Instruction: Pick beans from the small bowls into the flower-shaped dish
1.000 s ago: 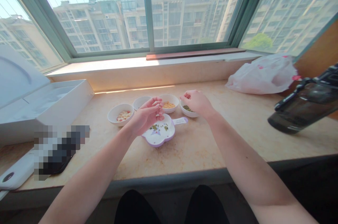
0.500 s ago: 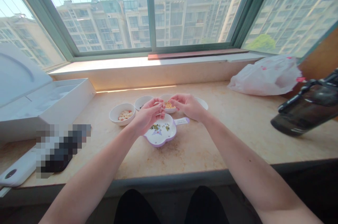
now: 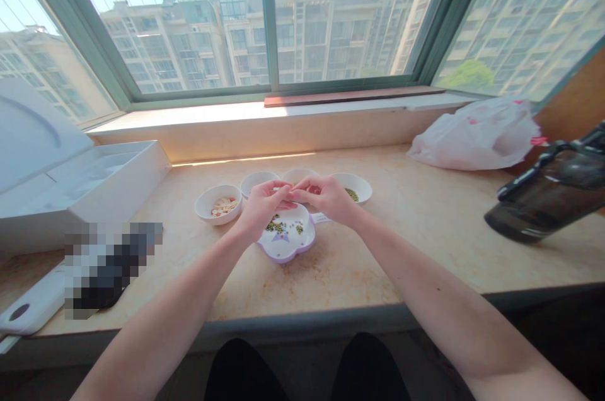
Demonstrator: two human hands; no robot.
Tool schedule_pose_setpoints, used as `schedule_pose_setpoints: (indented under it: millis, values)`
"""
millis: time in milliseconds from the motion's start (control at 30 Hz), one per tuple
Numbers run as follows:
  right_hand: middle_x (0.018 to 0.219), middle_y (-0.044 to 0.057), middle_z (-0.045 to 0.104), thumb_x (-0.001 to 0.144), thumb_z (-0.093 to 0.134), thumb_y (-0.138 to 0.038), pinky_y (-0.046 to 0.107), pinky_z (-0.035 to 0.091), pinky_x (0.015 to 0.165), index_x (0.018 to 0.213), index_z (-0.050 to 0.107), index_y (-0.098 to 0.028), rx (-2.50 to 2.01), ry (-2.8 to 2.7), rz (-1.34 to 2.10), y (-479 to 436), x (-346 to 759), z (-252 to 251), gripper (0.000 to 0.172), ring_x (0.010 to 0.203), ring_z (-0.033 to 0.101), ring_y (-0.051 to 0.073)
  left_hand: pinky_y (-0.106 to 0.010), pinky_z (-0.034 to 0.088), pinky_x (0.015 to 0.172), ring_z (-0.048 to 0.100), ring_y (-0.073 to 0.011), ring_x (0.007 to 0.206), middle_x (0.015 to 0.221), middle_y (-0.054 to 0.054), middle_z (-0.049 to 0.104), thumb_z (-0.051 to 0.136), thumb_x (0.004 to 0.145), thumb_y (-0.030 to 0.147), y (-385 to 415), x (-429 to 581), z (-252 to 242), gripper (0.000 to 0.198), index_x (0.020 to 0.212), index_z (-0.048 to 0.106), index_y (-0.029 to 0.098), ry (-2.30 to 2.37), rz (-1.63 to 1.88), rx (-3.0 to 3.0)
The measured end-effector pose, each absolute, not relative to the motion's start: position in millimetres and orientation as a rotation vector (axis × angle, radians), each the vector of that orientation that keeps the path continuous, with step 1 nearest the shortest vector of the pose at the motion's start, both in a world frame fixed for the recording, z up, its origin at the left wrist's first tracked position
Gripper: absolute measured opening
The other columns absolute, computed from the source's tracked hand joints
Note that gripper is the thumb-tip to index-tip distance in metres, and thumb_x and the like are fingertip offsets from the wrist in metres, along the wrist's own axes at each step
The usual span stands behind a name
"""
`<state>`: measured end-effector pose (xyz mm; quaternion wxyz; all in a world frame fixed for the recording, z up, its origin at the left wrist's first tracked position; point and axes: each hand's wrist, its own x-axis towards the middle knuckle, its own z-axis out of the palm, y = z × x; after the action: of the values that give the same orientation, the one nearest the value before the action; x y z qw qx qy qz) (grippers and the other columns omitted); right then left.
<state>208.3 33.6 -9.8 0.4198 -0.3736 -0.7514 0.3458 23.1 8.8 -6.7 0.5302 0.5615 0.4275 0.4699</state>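
My left hand (image 3: 266, 204) and my right hand (image 3: 326, 197) meet fingertip to fingertip above the far rim of a white and purple plate (image 3: 299, 243). Both have their fingers pinched together; whatever lies between them is too small to make out. On the plate are scattered green beans (image 3: 278, 224), which look like mung beans. Behind the hands stand white bowls: one with pale and reddish slices (image 3: 224, 206) at the left, a partly covered bowl (image 3: 258, 181), another mostly hidden bowl (image 3: 300, 175), and at the right a bowl (image 3: 362, 186) holding green beans (image 3: 351, 194).
An open white box (image 3: 118, 177) fills the left side, with a white handled object (image 3: 35, 300) and a blurred-out dark item (image 3: 113, 275) before it. To the right lie a white plastic bag (image 3: 472, 139) and a dark bottle (image 3: 543, 199). The window (image 3: 269, 23) rises behind.
My right hand has moved left and slightly down, bringing its fingertips against those of my left hand. The right bowl's green beans have come into view, and the bowl behind my hands is more covered.
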Motion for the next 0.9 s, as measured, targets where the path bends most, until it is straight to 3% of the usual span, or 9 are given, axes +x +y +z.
schedule_pose_setpoints:
  millis: [133,267,433,567,900]
  values:
    - [0.078,0.003,0.073,0.089,0.064,-0.048,0.028,0.043,0.064,0.084,0.075,-0.018,-0.984,-1.795,0.757,37,215,-4,0.032,0.066,0.059,0.015,-0.032,0.056,0.082,0.072,-0.0207,0.090,0.098,-0.009,0.077,0.061,0.091,0.027,10,16,-8,0.018,0.099,0.073,0.016,1.152,0.907,1.894]
    - [0.080,0.005,0.074,0.091,0.060,-0.041,0.028,0.044,0.065,0.085,0.075,-0.017,-1.186,-1.752,0.505,44,226,0,0.029,0.065,0.061,0.016,-0.030,0.054,0.086,0.071,-0.0197,0.093,0.102,-0.006,0.077,0.056,0.089,0.017,10,8,-5,0.023,0.103,0.074,0.019,1.147,0.484,2.421]
    - [0.093,0.007,0.077,0.089,0.059,-0.027,0.031,0.048,0.078,0.091,0.077,-0.020,-1.569,-1.840,0.161,50,240,1,0.019,0.085,0.068,0.021,-0.030,0.051,0.082,0.070,-0.0208,0.091,0.103,-0.005,0.076,0.053,0.086,0.008,11,12,-5,0.027,0.099,0.073,0.019,1.139,0.202,2.693]
    - [0.103,0.008,0.078,0.089,0.055,-0.023,0.033,0.049,0.081,0.098,0.077,-0.022,-1.857,-1.849,0.073,53,249,0,0.023,0.099,0.068,0.025,-0.030,0.050,0.079,0.069,-0.0216,0.090,0.101,-0.007,0.075,0.051,0.087,0.007,13,18,-12,0.022,0.086,0.071,0.017,1.091,0.157,2.751]
    - [0.104,0.008,0.077,0.092,0.055,-0.033,0.035,0.050,0.083,0.106,0.075,-0.024,-1.950,-1.834,0.089,52,246,1,0.026,0.103,0.069,0.027,-0.029,0.047,0.075,0.068,-0.0209,0.086,0.096,-0.006,0.073,0.051,0.087,0.007,16,22,-21,0.018,0.085,0.066,0.018,1.098,0.204,2.787]
